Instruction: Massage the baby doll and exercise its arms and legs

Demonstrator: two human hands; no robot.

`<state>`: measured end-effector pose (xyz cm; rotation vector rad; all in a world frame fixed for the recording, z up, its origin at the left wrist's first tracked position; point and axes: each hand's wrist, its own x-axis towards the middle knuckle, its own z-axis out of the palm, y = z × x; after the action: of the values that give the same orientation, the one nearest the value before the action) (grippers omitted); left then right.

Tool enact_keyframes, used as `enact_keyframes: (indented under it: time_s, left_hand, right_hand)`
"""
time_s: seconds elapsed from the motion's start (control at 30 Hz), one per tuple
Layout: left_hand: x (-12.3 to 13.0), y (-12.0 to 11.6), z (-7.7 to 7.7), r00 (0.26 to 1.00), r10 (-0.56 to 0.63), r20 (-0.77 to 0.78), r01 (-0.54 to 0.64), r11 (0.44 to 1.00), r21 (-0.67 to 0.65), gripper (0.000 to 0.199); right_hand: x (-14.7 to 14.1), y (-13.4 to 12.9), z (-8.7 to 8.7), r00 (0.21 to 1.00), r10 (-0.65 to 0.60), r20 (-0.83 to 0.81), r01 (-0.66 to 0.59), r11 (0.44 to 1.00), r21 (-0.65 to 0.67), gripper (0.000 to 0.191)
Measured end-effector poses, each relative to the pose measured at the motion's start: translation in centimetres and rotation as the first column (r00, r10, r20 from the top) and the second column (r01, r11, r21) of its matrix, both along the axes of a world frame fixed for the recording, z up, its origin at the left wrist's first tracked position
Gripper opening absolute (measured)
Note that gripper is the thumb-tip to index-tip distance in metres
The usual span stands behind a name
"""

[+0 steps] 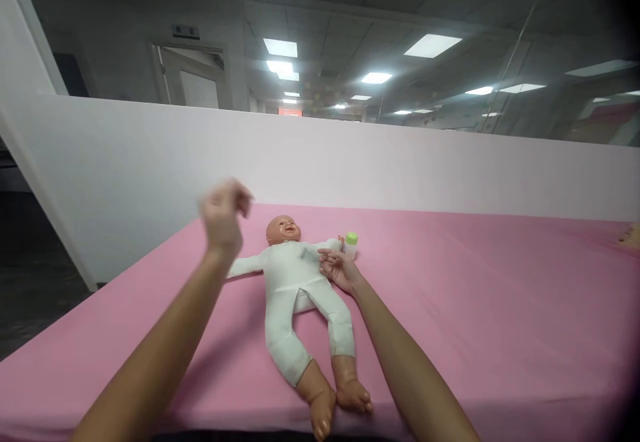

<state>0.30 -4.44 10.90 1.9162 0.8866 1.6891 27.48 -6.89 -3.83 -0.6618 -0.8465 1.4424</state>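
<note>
A baby doll [287, 271] with a white cloth body lies on its back on a pink sheet [450, 309], head away from me and feet at the near edge. My left hand [223, 219] is raised to the left of the doll's head, blurred by motion, its fingers curled; whether it holds anything is not clear. My right hand [340, 270] is beside the doll's chest, fingers apart and nothing held. Just beyond it, by the doll's hand, a small bottle [351, 247] with a green cap stands upright.
A white partition [350, 165] runs behind the sheet, with glass above it. At the far right edge lies a partly visible beige object [631, 236]. A door [193, 79] shows at the back left. Dark floor lies left of the sheet.
</note>
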Motion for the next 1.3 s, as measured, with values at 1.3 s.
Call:
enact_keyframes:
  time_s: [1.3]
  left_hand:
    - [-0.9, 3.5, -11.4, 0.874, -0.104, -0.475, -0.080, 0.933, -0.352, 0.095]
  right_hand:
    - [2.5, 0.4, -1.7, 0.442, -0.680, 0.585, 0.769, 0.623, 0.144, 0.030]
